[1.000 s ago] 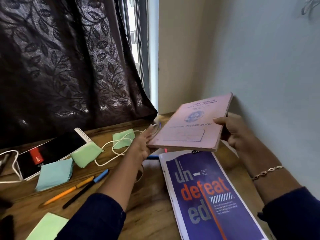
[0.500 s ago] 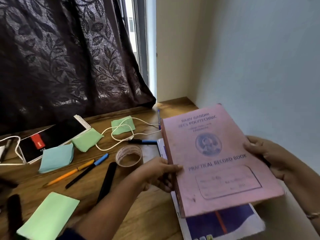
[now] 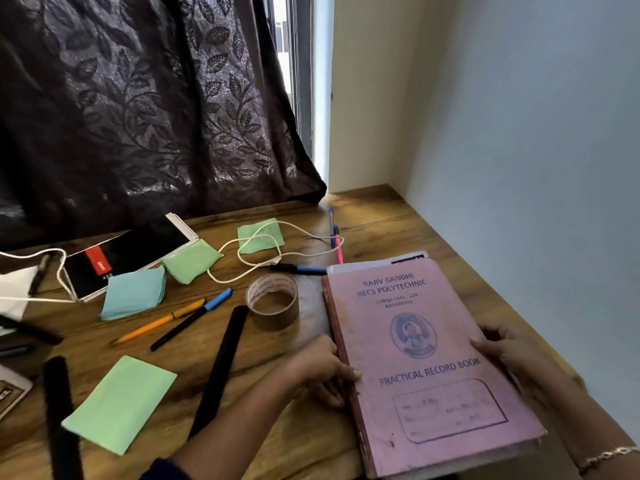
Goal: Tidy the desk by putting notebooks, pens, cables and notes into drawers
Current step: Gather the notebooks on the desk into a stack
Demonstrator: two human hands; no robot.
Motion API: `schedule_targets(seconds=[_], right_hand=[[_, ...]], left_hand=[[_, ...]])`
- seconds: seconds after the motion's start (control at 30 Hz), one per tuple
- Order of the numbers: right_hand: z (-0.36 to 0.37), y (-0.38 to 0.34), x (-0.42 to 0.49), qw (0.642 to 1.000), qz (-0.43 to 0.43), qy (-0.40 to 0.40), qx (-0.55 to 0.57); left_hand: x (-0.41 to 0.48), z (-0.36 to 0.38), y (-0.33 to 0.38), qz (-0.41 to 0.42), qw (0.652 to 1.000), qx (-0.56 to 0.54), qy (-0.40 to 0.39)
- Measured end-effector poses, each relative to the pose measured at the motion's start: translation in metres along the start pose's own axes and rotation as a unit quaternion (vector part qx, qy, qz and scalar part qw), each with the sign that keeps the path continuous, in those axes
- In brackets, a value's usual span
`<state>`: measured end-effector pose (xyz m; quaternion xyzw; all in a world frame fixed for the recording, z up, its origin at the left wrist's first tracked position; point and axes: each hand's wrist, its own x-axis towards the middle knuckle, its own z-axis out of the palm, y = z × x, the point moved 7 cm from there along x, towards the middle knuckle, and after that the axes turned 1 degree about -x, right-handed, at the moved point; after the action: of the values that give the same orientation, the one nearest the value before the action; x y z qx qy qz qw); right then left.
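Pink paper-covered practical record book (image 3: 426, 358) lies at the near right of the wooden desk (image 3: 374, 220), on top of a white-edged second book (image 3: 408, 258). Its long axis runs near to far, spine to the left. Left hand (image 3: 322, 372) grips the spine edge and right hand (image 3: 509, 358) the opposite long edge, fingers curled round, both equally close. Outward to the left: one brown cardboard tape roll (image 3: 272, 301), one black spiral-bound notebook (image 3: 128, 258), one white cable (image 3: 309, 231), three green paper note pads (image 3: 119, 403), one blue note pad (image 3: 133, 296), and pens (image 3: 162, 322), perhaps five, though the far ones blur together.
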<state>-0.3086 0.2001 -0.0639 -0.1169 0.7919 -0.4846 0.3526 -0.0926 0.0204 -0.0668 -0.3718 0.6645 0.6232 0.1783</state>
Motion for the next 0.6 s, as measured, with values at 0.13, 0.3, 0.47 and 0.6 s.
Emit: schedule_targets(seconds=[0.13,0.3,0.47,0.6], right_hand=[[-0.003,-0.01,-0.005,0.977,-0.087,0.1,-0.165],[0.01,-0.039,-0.013,0.872,-0.197,0.228,-0.385],[0.079,-0.077,-0.027,0.779,-0.391,0.214,-0.442],[0.149,-0.097,-0.043,0.728,-0.47,0.13,-0.482]], left_hand=[[0.002,-0.001,-0.003,0.01,1.0,0.019,0.023],[-0.023,-0.022,0.024,0.158,0.889,0.289,0.318],[-0.058,-0.032,0.032,0.32,0.704,0.394,0.496],[-0.065,-0.066,0.017,0.274,0.686,0.404,0.539]])
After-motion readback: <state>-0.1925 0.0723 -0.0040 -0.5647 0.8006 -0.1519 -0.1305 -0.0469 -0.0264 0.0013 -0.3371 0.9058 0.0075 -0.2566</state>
